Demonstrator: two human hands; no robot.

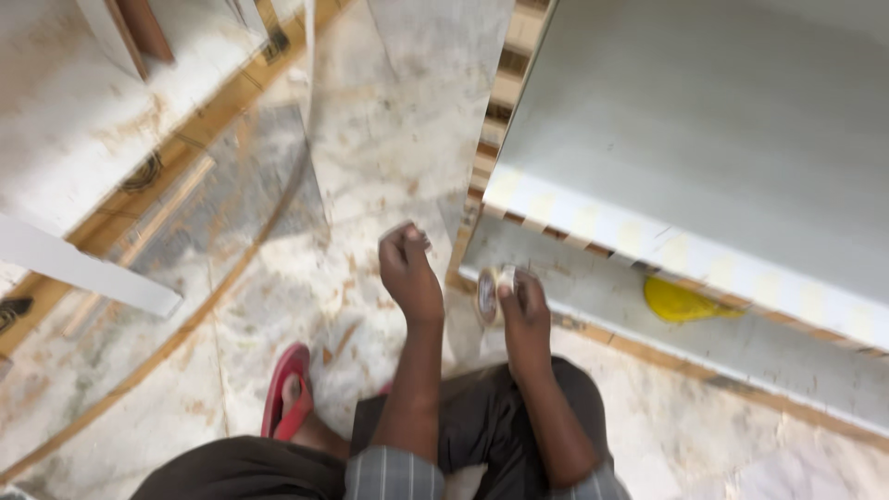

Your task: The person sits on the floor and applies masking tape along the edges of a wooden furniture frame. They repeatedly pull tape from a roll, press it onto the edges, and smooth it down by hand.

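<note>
Your right hand (523,310) holds a roll of tape (491,294), fingers wrapped over its rim in a closed grip; the roll sits just in front of the lower edge of the white panel (704,120). Your left hand (410,268) is clenched, pinching something small and pale at the fingertips; the blur hides what it is. Both hands hover above the marble floor (370,167). A yellow object (681,303) lies under the panel's striped edge, to the right of the roll. A red sandal (285,389) rests on the floor by your left knee. A white board (83,268) lies well apart at the left.
</note>
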